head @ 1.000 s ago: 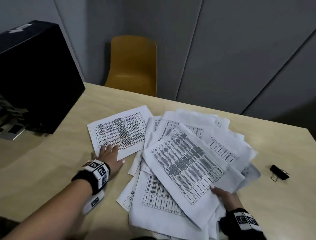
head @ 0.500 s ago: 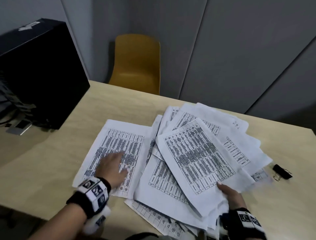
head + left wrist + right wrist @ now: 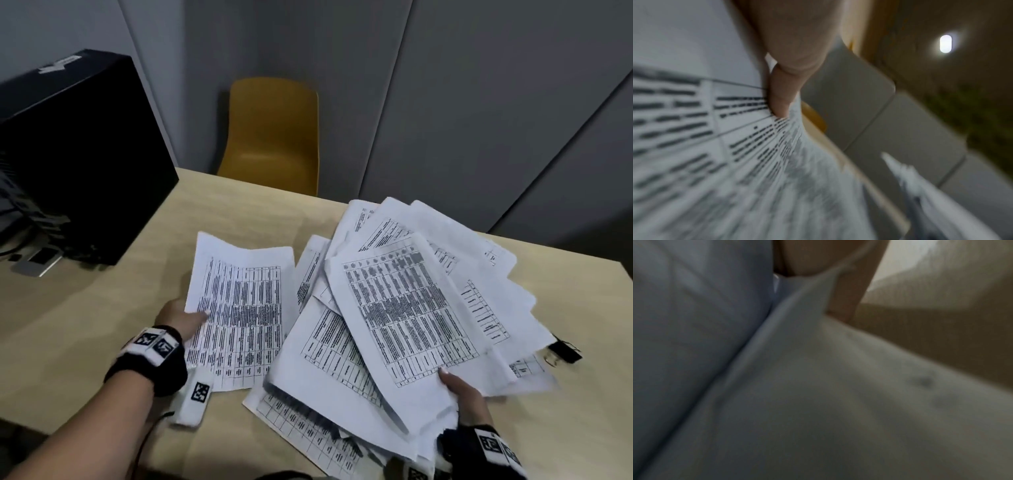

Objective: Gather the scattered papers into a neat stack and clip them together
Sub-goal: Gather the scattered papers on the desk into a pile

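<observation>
A single printed sheet point(image 3: 239, 308) is lifted at its left edge by my left hand point(image 3: 181, 317), thumb on top and fingers underneath; the left wrist view shows the thumb point(image 3: 781, 94) pressed on that sheet point(image 3: 694, 129). To its right lies a fanned pile of printed papers point(image 3: 404, 308). My right hand point(image 3: 459, 390) grips the near edge of the pile's upper sheets, raising them off the table; the right wrist view is filled with blurred white paper point(image 3: 797, 386). A black binder clip point(image 3: 565, 353) lies on the table just right of the pile.
The light wooden table point(image 3: 102, 308) carries a large black box point(image 3: 78, 154) at the back left, with small devices point(image 3: 37, 260) beside it. A yellow chair point(image 3: 274, 133) stands behind the table against grey wall panels.
My left hand went from pressing flat on the left sheet to pinching its left edge and lifting it, turning it upright. The right hand's bundle rose and swung slightly.
</observation>
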Tool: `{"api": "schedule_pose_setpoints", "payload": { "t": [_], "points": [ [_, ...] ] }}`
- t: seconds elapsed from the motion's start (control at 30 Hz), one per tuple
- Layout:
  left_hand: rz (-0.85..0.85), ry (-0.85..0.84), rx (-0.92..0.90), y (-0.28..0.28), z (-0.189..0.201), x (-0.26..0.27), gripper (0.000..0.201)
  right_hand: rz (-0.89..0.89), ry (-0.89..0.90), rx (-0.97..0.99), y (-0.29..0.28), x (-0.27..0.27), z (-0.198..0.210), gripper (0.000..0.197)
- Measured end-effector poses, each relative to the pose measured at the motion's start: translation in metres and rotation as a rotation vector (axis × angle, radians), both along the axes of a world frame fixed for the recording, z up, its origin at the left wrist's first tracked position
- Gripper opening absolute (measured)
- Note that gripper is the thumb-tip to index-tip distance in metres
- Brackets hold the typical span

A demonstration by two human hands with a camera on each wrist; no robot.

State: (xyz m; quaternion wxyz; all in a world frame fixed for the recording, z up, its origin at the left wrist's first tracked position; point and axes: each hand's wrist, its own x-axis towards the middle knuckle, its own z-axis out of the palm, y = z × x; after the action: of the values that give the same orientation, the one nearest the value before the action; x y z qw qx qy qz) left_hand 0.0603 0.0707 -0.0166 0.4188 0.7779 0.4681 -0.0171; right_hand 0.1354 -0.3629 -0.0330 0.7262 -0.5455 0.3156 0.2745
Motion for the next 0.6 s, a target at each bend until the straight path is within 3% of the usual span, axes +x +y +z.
{"api": "schedule_pose_setpoints", "payload": {
  "t": [0.1,0.17,0.27,0.33,0.43,0.53,0.6],
  "points": [
    [0.114,-0.33,-0.26,-0.005,0.022,0.002,0.036,-0.031,-0.014,0.135,-0.002,0.002,-0.003,0.031],
    [0.157,-0.43,-0.396,-0.011,0.039,0.004,0.036,-0.02,-0.054,0.265,-0.002,0.003,0.001,0.019],
    [0.245,-0.502,-0.367,-0.015,0.048,0.007,0.035,0.014,-0.11,0.494,-0.003,0.004,0.001,0.048],
    [0.252,-0.509,-0.324,-0.019,0.047,0.01,0.033,0.046,-0.099,0.52,-0.004,0.005,0.003,0.041],
    [0.107,-0.41,-0.299,-0.034,0.036,0.016,0.028,0.132,-0.156,0.485,0.0,0.006,0.004,0.054],
    [-0.135,-0.153,-0.139,-0.06,0.013,0.022,0.024,0.144,-0.203,0.516,-0.009,0.008,-0.009,0.054],
    [-0.196,-0.021,-0.031,-0.078,0.001,0.026,0.034,0.153,-0.096,0.458,-0.009,0.009,-0.003,0.059]
  ]
}}
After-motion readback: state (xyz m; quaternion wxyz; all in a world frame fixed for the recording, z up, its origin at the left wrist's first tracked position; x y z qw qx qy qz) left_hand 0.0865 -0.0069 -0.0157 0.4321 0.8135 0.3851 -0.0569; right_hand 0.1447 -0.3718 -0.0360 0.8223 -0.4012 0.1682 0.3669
